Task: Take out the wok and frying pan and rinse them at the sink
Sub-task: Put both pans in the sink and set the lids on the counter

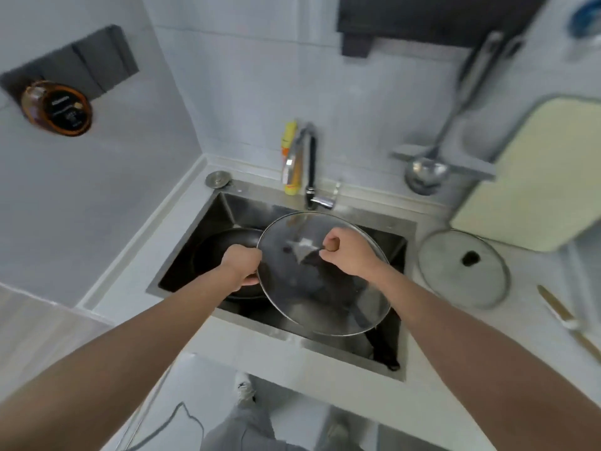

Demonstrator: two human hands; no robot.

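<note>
Over the sink (403, 307), the left hand (242, 262) is clamping its grip on a glass lid's (325, 307) rim; the right hand (341, 252) is fisted on its knob. A dark pan (224, 249) is lying inside the sink, left of the lid.

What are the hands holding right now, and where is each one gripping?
Both hold the glass lid over the sink: left hand on its rim at the left edge, right hand closed near its centre, apparently on the knob.

Single head-worn view, steeply down, close above the sink (227, 203).
</note>
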